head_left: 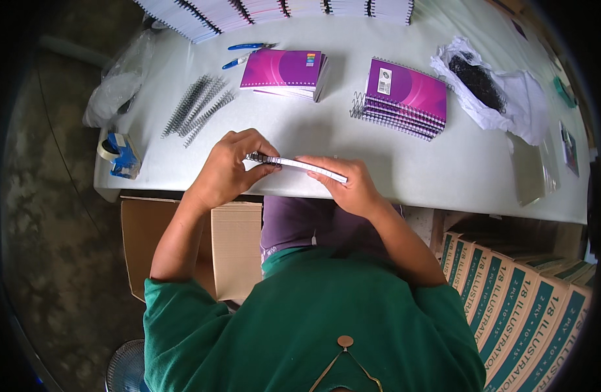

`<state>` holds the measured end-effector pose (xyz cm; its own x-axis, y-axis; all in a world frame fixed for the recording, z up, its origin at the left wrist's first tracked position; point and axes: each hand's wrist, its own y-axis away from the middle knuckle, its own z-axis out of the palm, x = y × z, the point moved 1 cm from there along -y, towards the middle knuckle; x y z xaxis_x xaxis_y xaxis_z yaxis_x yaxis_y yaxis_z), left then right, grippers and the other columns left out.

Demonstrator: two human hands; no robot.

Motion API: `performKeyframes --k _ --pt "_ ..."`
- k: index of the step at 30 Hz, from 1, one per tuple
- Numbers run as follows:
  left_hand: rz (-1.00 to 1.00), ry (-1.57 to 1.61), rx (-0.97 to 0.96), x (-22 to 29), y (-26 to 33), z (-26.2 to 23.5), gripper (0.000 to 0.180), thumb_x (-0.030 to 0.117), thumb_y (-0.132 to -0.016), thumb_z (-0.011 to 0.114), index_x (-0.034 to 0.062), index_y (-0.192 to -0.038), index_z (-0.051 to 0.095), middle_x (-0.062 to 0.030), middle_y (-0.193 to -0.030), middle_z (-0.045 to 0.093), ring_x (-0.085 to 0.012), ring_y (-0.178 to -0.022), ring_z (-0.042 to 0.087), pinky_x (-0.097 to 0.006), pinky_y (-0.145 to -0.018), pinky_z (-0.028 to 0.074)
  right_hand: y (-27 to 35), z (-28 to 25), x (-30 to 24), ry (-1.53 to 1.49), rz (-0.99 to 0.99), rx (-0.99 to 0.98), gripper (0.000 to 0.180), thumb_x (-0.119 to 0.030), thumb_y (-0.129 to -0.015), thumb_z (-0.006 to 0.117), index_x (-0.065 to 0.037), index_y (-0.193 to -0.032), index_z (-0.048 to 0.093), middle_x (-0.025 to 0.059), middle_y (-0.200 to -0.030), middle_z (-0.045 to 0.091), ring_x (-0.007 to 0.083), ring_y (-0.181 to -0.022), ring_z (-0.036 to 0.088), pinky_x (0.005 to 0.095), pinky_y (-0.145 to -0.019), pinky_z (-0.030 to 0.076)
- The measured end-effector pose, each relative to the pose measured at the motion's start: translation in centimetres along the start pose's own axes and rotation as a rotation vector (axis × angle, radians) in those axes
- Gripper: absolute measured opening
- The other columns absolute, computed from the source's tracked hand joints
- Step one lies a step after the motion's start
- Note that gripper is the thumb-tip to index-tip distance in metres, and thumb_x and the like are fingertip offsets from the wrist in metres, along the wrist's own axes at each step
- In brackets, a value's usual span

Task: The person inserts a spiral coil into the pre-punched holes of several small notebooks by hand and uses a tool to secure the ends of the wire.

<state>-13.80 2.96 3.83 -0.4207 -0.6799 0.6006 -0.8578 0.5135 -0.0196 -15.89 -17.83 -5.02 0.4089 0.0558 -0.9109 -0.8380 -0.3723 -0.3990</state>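
Near the table's front edge I hold a thin notebook (307,167) edge-on, its white page edges facing up. My right hand (354,185) grips its right end between thumb and fingers. At the other end, my left hand (225,166) pinches a black spiral coil (256,157) against the notebook's edge; how far the coil is threaded I cannot tell. Beyond my hands lies a stack of purple-covered notebooks (281,68) with punched holes and no coil showing. To its right is a stack of coil-bound purple notebooks (408,91). Loose spiral coils (197,108) lie to the left.
Blue-handled pliers (248,46) and a blue cutter-like tool (235,62) lie behind the coils. A blue tape dispenser (123,155) stands at the left edge. White wrapping (525,98) holds a dark tangle at right. Bound books (274,10) line the back; cartons (516,294) stand below right.
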Motion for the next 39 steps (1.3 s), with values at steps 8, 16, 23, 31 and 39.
performKeyframes --k 8,16,23,31,39 --pt "0.162 -0.307 0.099 0.4 -0.7 -0.4 0.023 0.026 -0.074 0.070 0.0096 -0.090 0.064 -0.0013 -0.084 0.061 -0.0203 -0.084 0.056 -0.033 -0.080 0.036 -0.2 -0.3 0.5 -0.085 0.052 0.021 0.029 -0.001 -0.086 0.058 -0.003 -0.115 0.060 0.0114 -0.107 0.065 0.0155 -0.091 0.063 0.0264 -0.081 0.049" --pt "0.246 -0.294 0.074 -0.2 -0.8 -0.7 0.022 0.025 -0.078 0.067 0.0092 -0.092 0.063 -0.0017 -0.088 0.062 -0.0198 -0.083 0.057 -0.032 -0.081 0.036 -0.2 -0.3 0.3 -0.089 0.058 0.022 0.029 -0.001 -0.087 0.057 -0.001 -0.115 0.060 0.0110 -0.109 0.065 0.0146 -0.094 0.063 0.0262 -0.083 0.049" --pt "0.214 -0.210 -0.154 -1.0 -1.2 -1.6 0.021 0.025 -0.083 0.063 0.0073 -0.093 0.063 -0.0037 -0.087 0.062 -0.0203 -0.082 0.058 -0.033 -0.081 0.037 -0.1 -0.1 0.0 -0.076 0.060 0.013 0.028 -0.001 -0.087 0.056 -0.001 -0.115 0.060 0.0111 -0.108 0.065 0.0147 -0.094 0.063 0.0257 -0.083 0.048" --pt "0.206 -0.196 -0.143 -0.8 -1.9 -1.7 0.016 0.024 -0.084 0.062 0.0083 -0.088 0.065 -0.0036 -0.081 0.063 -0.0201 -0.077 0.057 -0.033 -0.078 0.037 0.0 0.0 0.2 -0.073 0.011 0.060 0.031 0.001 -0.085 0.057 -0.005 -0.116 0.060 0.0118 -0.108 0.065 0.0184 -0.091 0.064 0.0270 -0.078 0.050" --pt "0.213 -0.270 0.022 0.9 -1.9 -1.2 0.028 0.013 -0.070 0.075 0.0080 -0.093 0.060 -0.0040 -0.095 0.057 -0.0233 -0.089 0.054 -0.033 -0.079 0.036 0.0 -0.1 0.0 -0.047 0.058 0.064 0.031 -0.001 -0.084 0.059 -0.006 -0.115 0.060 0.0140 -0.103 0.066 0.0220 -0.088 0.066 0.0280 -0.075 0.050"
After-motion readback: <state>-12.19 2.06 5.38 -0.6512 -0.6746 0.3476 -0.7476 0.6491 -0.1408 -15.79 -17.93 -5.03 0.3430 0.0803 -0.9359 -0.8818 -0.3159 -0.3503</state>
